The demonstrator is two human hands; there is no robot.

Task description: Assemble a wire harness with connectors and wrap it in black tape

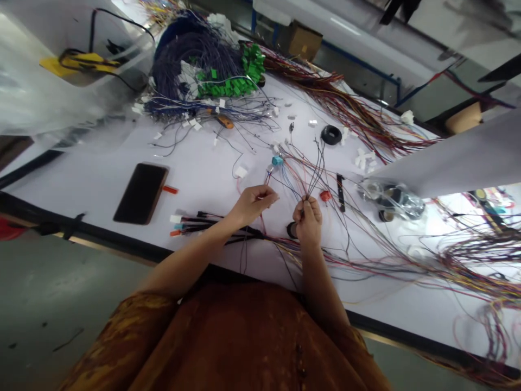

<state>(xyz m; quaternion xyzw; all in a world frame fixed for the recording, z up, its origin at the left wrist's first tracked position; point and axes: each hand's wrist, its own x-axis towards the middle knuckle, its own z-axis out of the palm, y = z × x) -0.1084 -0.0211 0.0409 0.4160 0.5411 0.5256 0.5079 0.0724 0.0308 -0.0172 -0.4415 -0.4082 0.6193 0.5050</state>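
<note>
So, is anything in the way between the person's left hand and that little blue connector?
Nothing solid: only a few loose thin wires cross the short gap between the left hand and the blue connector.

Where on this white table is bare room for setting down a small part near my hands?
White tabletop shows beside the black phone, between it and the left hand. Crowded: around the right hand, with loose coloured wires running right, and up by the green connectors.
</note>
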